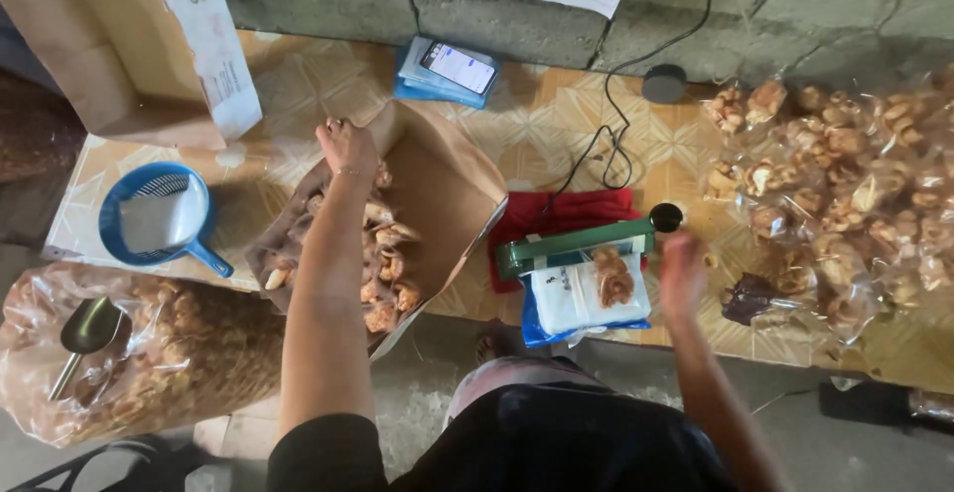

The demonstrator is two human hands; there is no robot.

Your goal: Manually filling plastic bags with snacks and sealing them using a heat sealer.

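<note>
My left hand (346, 146) reaches into a brown cardboard box (452, 179) and rests on the far end of a heap of clear bags of fried snacks (388, 263); whether it grips a bag I cannot tell. My right hand (682, 265), blurred, hovers beside the black knob at the right end of a green heat sealer (571, 246). Beneath the sealer's bar lies a white and blue packet (581, 298) with several snack pieces in it. The sealer sits on a red cloth (556, 212).
A pile of sealed snack bags (845, 184) fills the right of the patterned table (556, 119). A blue scoop (154, 219) lies at left, a phone (457, 67) on a blue box at the back, a black cable (616, 124) nearby. A big snack sack with a metal scoop (84, 338) stands lower left.
</note>
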